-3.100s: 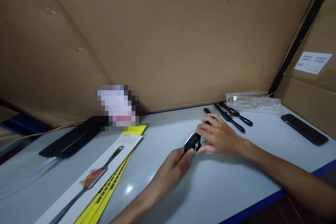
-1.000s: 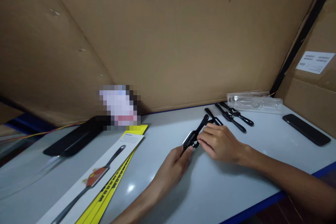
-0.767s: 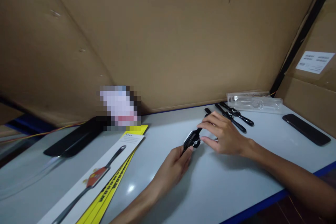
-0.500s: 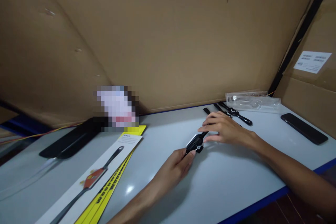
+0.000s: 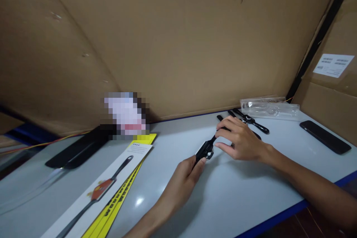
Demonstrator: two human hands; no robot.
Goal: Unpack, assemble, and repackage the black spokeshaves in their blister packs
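Note:
A black spokeshave (image 5: 205,148) is held at a slant above the table, its near end in the closed fingers and thumb of my left hand (image 5: 187,178). Bright metal shows on the side of its body. By the spokeshave's far handle is my right hand (image 5: 237,139), fingers bent and thumb spread away from them. Its fingertips overlap the handle; whether they press on it is hard to see. Behind my right hand lies another black spokeshave (image 5: 251,120), with further black handles partly hidden by the fingers.
Clear plastic packaging (image 5: 270,109) lies at the back right, near a black flat case (image 5: 325,137). Printed cards (image 5: 92,197) with yellow ones beneath lie at left. Behind them are a dark case (image 5: 80,152) and a blurred-out object (image 5: 125,113). Cardboard (image 5: 178,44) walls the table (image 5: 223,200).
The spokeshave has tilted slightly and its metal side has turned in my left hand. My right hand has shifted a little, its thumb now farther from the handle.

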